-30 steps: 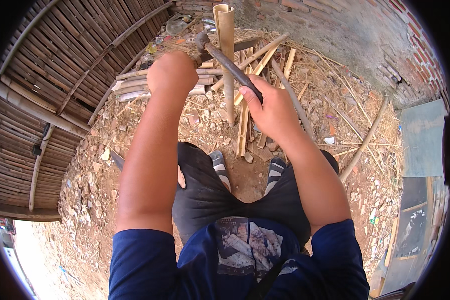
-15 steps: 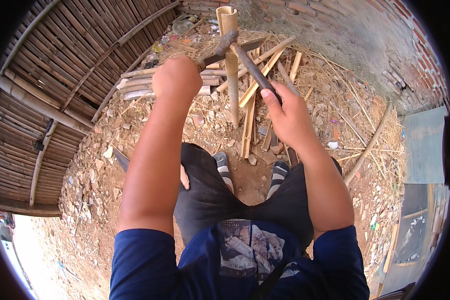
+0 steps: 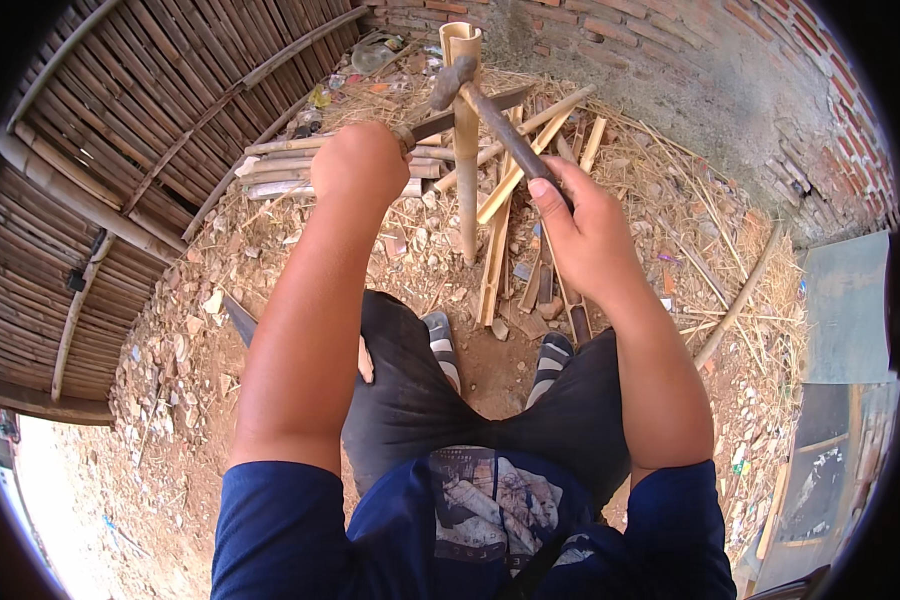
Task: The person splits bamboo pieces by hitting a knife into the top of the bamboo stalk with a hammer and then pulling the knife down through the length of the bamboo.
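Observation:
An upright bamboo pole [image 3: 467, 190] stands in front of me, with a slit in its open upper end. My left hand [image 3: 355, 165] is closed in a fist round the handle of a machete [image 3: 502, 103]. The blade runs to the right across the upper part of the pole; how deep it sits in the bamboo is hidden. My right hand [image 3: 588, 225] grips a hammer [image 3: 505, 132] by its dark handle. The hammer's head is just above the blade, overlapping the pole in view; whether it touches either I cannot tell.
Split bamboo strips [image 3: 496, 262] lie right of the pole's foot. Several bamboo lengths [image 3: 285, 167] are stacked at left. A woven bamboo wall [image 3: 150, 110] rises on the left, a brick wall [image 3: 660, 60] behind. Straw and rubble cover the ground.
The hammer head has risen slightly relative to the blade and the pole's top. Both hands keep their grips. The whole view has shifted a little.

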Motion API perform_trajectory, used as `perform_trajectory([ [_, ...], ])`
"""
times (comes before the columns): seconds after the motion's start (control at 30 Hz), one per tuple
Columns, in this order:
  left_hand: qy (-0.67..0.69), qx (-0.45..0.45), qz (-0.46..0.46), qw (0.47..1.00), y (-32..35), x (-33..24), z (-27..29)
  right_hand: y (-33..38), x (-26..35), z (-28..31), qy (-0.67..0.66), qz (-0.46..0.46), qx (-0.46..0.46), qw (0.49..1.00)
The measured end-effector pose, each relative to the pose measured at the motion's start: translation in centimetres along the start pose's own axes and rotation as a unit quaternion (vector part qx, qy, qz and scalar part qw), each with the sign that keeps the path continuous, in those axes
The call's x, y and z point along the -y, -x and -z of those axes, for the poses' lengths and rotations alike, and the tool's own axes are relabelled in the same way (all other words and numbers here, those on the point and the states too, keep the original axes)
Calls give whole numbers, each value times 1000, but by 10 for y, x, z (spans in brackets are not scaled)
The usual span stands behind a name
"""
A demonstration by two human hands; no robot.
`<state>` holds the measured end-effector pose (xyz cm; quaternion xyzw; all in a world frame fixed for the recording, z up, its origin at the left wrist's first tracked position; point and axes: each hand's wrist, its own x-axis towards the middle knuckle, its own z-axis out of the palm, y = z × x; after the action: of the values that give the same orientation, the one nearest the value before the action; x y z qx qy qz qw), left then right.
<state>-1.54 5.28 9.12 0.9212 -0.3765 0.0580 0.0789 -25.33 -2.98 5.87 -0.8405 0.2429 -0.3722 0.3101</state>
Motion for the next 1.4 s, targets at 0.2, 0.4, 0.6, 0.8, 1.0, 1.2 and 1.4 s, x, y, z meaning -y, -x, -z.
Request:
perform_trajectory([
  [0.2,1,25,0,1000,2,-11,5,-5,16,6,-15,35,-48,998],
  [0.4,11,37,1,999,3,-6,-2,8,2,-1,19,-38,48,998],
  [0.6,4,45,7,999,3,-11,1,0,17,9,-35,39,-91,994],
  [0.8,10,19,16,1000,-4,-10,-7,4,-33,0,69,-13,77,995],
  [1.0,-7,22,19,1000,0,-6,-5,-8,-1,21,22,40,-57,997],
  [1.2,6,12,-4,1000,-2,-14,-12,-2,-21,-18,73,-32,50,996],
  [1.4,-22,13,4,1000,2,-6,-13,7,-13,-8,3,4,-20,1000],
])
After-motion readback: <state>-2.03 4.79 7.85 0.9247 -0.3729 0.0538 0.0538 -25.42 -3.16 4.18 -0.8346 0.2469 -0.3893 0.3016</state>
